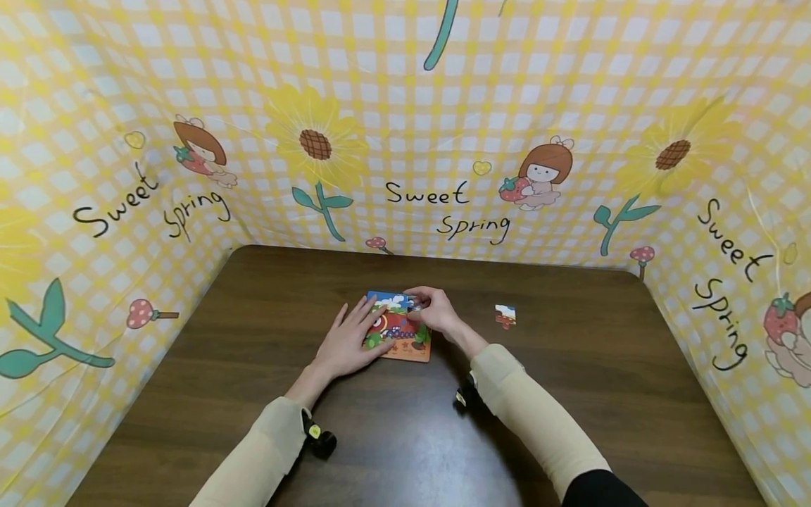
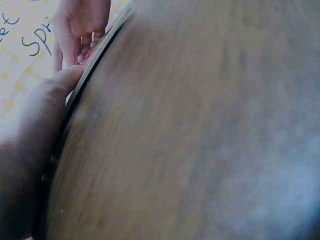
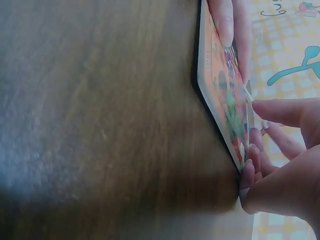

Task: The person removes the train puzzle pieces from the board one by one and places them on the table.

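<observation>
A colourful puzzle board (image 1: pixel 400 339) lies flat on the dark wooden table (image 1: pixel 570 394). My left hand (image 1: pixel 356 329) rests flat on the board's left side with straight fingers. My right hand (image 1: pixel 419 303) is at the board's top right corner, its curled fingers pinching a small puzzle piece against the picture. In the right wrist view the board (image 3: pixel 220 85) shows edge-on, with the right hand (image 3: pixel 260 125) beside it and the left fingers (image 3: pixel 227 20) on it further along. The left wrist view shows my left hand (image 2: pixel 30 150) against the board's edge (image 2: pixel 95 60).
One loose puzzle piece (image 1: pixel 505 316) lies on the table to the right of the board. Yellow checked cloth walls (image 1: pixel 431 127) printed with "Sweet Spring" enclose the table at the back and on both sides.
</observation>
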A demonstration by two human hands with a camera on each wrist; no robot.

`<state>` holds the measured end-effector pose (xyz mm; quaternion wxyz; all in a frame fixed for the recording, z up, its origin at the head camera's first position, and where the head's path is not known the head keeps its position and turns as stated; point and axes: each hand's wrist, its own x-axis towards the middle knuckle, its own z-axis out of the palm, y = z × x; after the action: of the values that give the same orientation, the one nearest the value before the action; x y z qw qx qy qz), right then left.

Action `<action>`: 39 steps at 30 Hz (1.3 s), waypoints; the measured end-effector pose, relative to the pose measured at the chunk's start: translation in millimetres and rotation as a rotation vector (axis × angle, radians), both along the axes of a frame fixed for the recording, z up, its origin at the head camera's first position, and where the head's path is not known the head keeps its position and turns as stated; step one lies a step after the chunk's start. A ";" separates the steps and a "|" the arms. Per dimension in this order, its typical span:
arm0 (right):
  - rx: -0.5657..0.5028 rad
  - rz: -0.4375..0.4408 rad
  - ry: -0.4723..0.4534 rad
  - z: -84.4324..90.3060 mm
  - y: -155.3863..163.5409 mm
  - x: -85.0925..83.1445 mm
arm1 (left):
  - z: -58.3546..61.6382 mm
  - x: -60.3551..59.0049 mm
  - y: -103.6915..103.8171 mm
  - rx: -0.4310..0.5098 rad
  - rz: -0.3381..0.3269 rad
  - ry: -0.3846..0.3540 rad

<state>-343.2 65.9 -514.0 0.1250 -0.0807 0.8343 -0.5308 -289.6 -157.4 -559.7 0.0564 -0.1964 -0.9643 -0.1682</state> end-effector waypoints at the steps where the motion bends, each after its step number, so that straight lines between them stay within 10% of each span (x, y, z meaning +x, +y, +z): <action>1: 0.001 0.008 0.012 -0.1 0.0 0.1 | 0.5 -0.3 -0.1 -0.002 -0.001 0.002; 39: -0.122 -0.061 0.079 -2.5 27.3 5.8 | -1.3 -1.6 -0.1 -0.005 0.006 -0.007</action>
<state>-337.3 93.2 -516.5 0.0706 -0.0834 0.8068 -0.5807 -291.2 -157.5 -561.0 0.0531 -0.1929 -0.9656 -0.1663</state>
